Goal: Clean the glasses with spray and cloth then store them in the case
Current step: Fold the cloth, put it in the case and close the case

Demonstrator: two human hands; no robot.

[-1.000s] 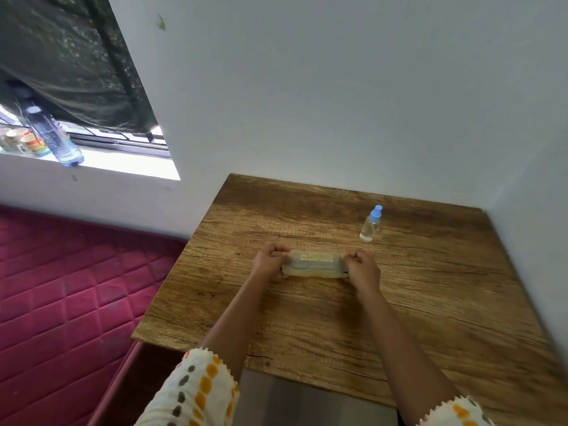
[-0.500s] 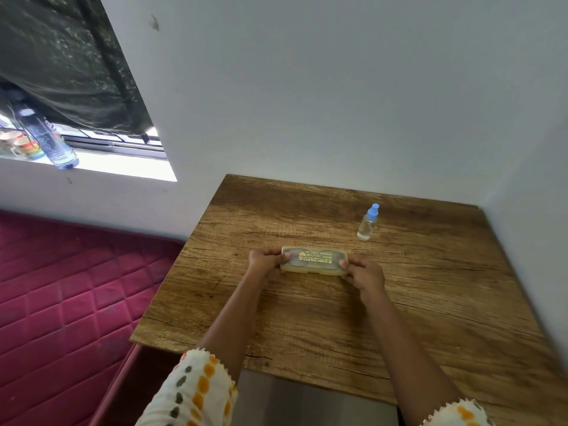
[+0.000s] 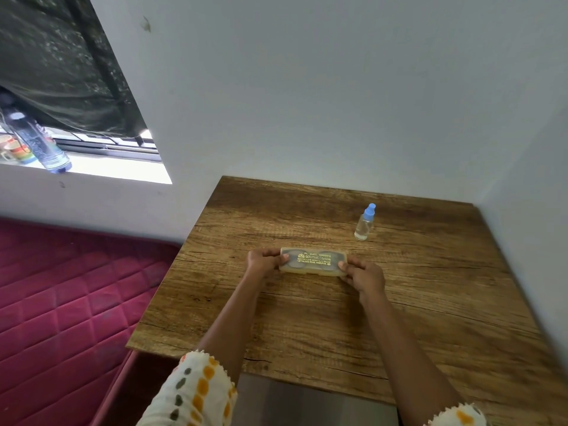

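A person's left hand and right hand grip the two short ends of a translucent, closed glasses case, thumbs curled over its lid and fingers tucked beneath. The case spans the gap between the hands, its gold-printed lid facing up, low over a wood-grain surface; whether it touches the wood cannot be told. Two dark rounded shapes show through the lid. A small clear spray bottle with a blue cap stands upright beyond the right hand, apart from the case. No cloth can be made out. Both forearms reach forward from white sleeves dotted orange and grey. Far to the left of the left hand, a plastic water bottle and a striped mug sit on a windowsill, above a crimson quilted mattress.
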